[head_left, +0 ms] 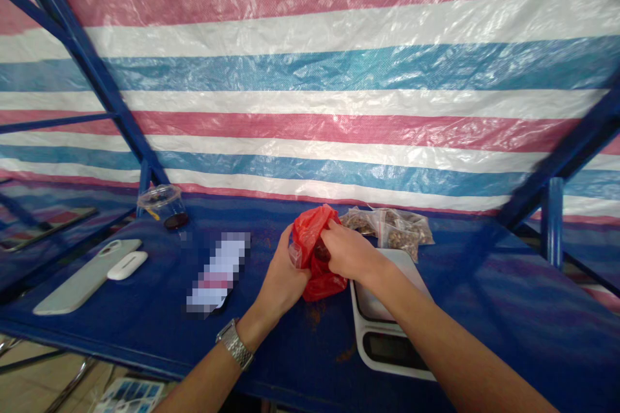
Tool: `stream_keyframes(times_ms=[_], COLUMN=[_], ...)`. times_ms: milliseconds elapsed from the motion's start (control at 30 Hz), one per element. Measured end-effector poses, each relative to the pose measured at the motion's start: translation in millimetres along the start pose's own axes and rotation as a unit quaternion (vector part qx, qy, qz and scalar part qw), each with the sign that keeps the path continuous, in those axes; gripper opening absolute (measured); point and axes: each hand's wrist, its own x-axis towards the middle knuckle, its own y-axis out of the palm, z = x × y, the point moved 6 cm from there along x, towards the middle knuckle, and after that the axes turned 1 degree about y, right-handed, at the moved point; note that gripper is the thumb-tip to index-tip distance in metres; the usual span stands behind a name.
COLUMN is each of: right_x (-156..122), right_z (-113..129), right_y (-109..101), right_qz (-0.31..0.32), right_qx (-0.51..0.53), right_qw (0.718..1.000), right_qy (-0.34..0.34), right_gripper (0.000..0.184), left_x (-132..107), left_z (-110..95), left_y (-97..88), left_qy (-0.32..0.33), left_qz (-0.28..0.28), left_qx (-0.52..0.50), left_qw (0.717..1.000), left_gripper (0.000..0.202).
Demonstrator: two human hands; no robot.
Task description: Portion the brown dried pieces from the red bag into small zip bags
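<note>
My left hand (281, 277) is closed on the left side of a red plastic bag (317, 284), which it holds just above the blue shelf; a silver watch sits on that wrist. My right hand (346, 248) has its fingers pushed into the bag's open top, pinched closed on something I cannot make out. A bit of clear plastic shows at the bag's left edge, against my left fingers. The bag hangs beside a white digital scale (382, 329), which lies under my right forearm.
Small clear bags of brown bits (394, 229) lie behind the scale. A phone (82, 281), a white oval case (126, 264), a clear plastic cup (165, 203) and a blurred-out card (217, 274) are on the blue shelf (484, 310). Blue frame posts (552, 219) stand at both sides.
</note>
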Motion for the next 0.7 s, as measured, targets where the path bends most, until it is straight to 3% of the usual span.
stream_keyframes(times_ms=[200, 533, 700], right_x=[1.0, 1.3, 3.1], right_z=[-4.2, -4.7, -5.9], right_y=[-1.8, -2.0, -5.2], right_qz=[0.003, -0.036, -0.057], right_qx=[-0.038, -0.07, -0.108], right_qw=[0.999, 0.996, 0.992], right_qy=[0.03, 0.044, 0.039], right_gripper=[0.035, 0.053, 0.048], left_x=[0.2, 0.5, 0.6], left_z=[2.2, 2.2, 0.2], left_y=[3.3, 2.5, -1.4], left_qy=[-0.044, -0.046, -0.021], left_qz=[0.01, 0.009, -0.02], left_qx=[-0.012, 0.019, 0.026], left_qw=[0.999, 0.999, 0.999], left_gripper=[0.093, 0.09, 0.089])
